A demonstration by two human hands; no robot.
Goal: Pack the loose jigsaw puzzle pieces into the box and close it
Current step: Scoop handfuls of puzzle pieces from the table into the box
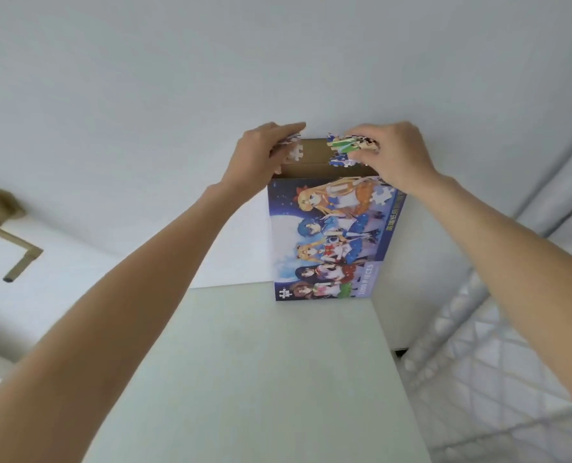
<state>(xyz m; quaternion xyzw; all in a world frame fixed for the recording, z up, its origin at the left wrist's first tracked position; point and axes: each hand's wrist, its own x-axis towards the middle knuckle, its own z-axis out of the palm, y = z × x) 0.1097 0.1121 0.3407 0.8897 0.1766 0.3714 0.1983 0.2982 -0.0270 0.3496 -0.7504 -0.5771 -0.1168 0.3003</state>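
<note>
The puzzle box (328, 242) stands on end on a pale table, its printed face with cartoon figures toward me and its brown open top (314, 158) facing up. My left hand (261, 155) holds a few pale puzzle pieces (293, 148) over the left side of the opening. My right hand (394, 155) grips a clump of coloured puzzle pieces (348, 145) over the right side of the opening. What lies inside the box is hidden.
The pale table (261, 379) runs from the box toward me. A white wall is behind the box. A white quilted surface (495, 362) lies to the right, and a tan bracket-like object (7, 228) sits at the left.
</note>
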